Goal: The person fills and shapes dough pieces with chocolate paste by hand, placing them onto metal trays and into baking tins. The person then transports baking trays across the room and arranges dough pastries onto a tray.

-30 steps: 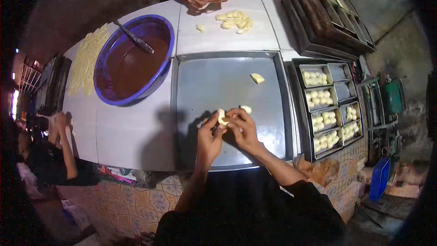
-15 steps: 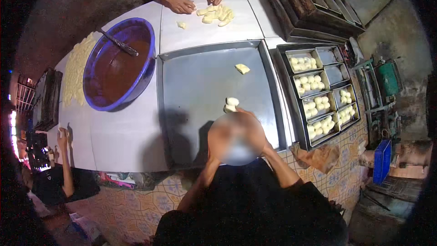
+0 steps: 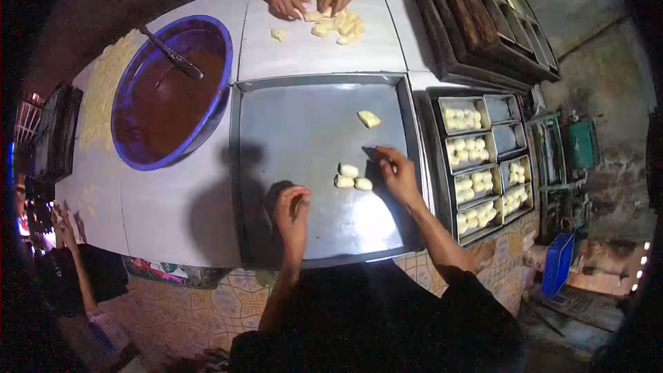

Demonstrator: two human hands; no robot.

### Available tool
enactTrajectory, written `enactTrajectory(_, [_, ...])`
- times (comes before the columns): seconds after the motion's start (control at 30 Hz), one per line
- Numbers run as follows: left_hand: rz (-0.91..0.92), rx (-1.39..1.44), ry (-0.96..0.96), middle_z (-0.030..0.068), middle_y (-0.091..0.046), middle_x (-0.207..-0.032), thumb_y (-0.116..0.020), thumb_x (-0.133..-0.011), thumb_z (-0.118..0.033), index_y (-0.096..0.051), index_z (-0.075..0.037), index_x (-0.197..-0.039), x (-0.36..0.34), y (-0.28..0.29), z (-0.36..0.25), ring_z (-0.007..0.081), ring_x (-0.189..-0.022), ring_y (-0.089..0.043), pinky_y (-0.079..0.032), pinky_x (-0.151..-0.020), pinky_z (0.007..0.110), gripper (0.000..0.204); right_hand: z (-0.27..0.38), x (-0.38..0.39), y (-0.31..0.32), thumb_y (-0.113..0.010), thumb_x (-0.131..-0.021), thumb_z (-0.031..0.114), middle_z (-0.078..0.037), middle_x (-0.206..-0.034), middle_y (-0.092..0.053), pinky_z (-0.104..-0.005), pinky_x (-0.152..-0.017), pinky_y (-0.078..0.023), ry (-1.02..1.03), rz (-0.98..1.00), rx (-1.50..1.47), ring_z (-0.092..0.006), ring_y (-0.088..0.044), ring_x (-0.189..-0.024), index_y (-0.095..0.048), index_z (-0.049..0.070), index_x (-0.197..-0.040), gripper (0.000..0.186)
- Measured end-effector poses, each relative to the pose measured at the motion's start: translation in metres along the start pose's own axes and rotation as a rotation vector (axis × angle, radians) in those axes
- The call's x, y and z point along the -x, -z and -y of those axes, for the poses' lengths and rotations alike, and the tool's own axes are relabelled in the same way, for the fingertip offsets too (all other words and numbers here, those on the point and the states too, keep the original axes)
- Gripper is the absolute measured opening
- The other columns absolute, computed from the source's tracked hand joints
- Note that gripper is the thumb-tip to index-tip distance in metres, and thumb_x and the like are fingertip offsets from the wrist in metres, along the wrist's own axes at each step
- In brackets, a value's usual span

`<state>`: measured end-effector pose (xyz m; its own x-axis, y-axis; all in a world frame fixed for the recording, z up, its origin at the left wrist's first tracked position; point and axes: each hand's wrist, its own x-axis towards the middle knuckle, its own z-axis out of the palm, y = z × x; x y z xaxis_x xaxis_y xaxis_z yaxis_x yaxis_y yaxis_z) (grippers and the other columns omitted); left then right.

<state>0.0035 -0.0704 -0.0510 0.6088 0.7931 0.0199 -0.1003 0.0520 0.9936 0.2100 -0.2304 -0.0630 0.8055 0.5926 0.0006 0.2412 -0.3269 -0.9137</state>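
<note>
On the metal tray point(image 3: 290, 107) before me, three smooth pale dough balls point(image 3: 349, 170) lie together, touching or nearly so. A flatter, rough-edged dough piece point(image 3: 369, 119) sits alone farther up the tray. My left hand point(image 3: 292, 213) hovers left of the dough balls, its fingers loosely curved, with nothing seen in it. To their right is my right hand point(image 3: 398, 176), fingers partly stretched toward the tray's middle and no dough between them. Both hands cast dark shadows on the metal.
A blue basin point(image 3: 224, 90) of brown liquid, with a long-handled utensil point(image 3: 173, 55), stands left. Many dough pieces point(image 3: 103, 97) lie beyond it. Right, a divided tray point(image 3: 459, 224) holds dough balls; stacked trays point(image 3: 442, 27) rise behind. Across the table, a co-worker's hands point(image 3: 304, 0) handle dough strips point(image 3: 338, 25).
My hands were close together at the tray's near edge; now they are apart, the right one farther forward. A third dough ball now lies beside the earlier two.
</note>
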Motion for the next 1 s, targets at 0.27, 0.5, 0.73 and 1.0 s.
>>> enactTrajectory(0.27, [0.253, -0.105, 0.020, 0.0071, -0.063, -0.098, -0.055, -0.091, -0.001, -0.059, 0.002, -0.111, -0.006, -0.019, -0.021, 0.0134, -0.094, -0.061, -0.047, -0.085, 0.027, 0.020, 0.007, -0.094, -0.024, -0.067, -0.072, 0.002, -0.019, -0.114, -0.051, -0.0361, -0.091, -0.044, 0.218, 0.203, 0.480, -0.0338, -0.052, -0.107, -0.059, 0.001, -0.114, 0.044])
enactTrajectory(0.5, [0.073, -0.197, -0.152, 0.0101, -0.060, -0.115, -0.063, -0.089, -0.008, -0.058, -0.001, -0.124, 0.001, -0.012, -0.037, 0.0158, -0.101, -0.059, -0.047, -0.087, 0.028, 0.036, 0.107, 0.034, -0.075, -0.063, -0.088, 0.014, -0.010, -0.111, -0.058, -0.0302, -0.088, -0.046, -0.018, 0.183, -0.329, -0.0191, -0.058, -0.101, -0.063, -0.001, -0.116, 0.032])
enactTrajectory(0.73, [0.045, 0.019, 0.078, 0.0068, -0.066, -0.092, -0.064, -0.085, -0.002, -0.068, 0.004, -0.095, 0.013, -0.016, -0.041, 0.0107, -0.083, -0.059, -0.048, -0.073, 0.024, 0.012, 0.114, 0.041, -0.085, -0.052, -0.094, 0.025, -0.014, -0.108, -0.057, -0.0370, -0.090, -0.040, 0.203, 0.047, -0.191, -0.0252, -0.051, -0.098, -0.063, -0.002, -0.111, 0.033])
enactTrajectory(1.0, [0.420, 1.363, 0.549, 0.0157, -0.054, -0.125, -0.065, -0.083, -0.045, -0.042, 0.003, -0.132, -0.008, 0.020, -0.059, 0.0266, -0.114, -0.053, -0.043, -0.098, 0.039, 0.072, 0.133, 0.037, -0.108, -0.054, -0.081, 0.068, -0.010, -0.139, -0.041, -0.0411, -0.102, -0.034, 0.195, 0.525, -0.475, -0.0253, -0.040, -0.126, -0.041, 0.005, -0.137, 0.085])
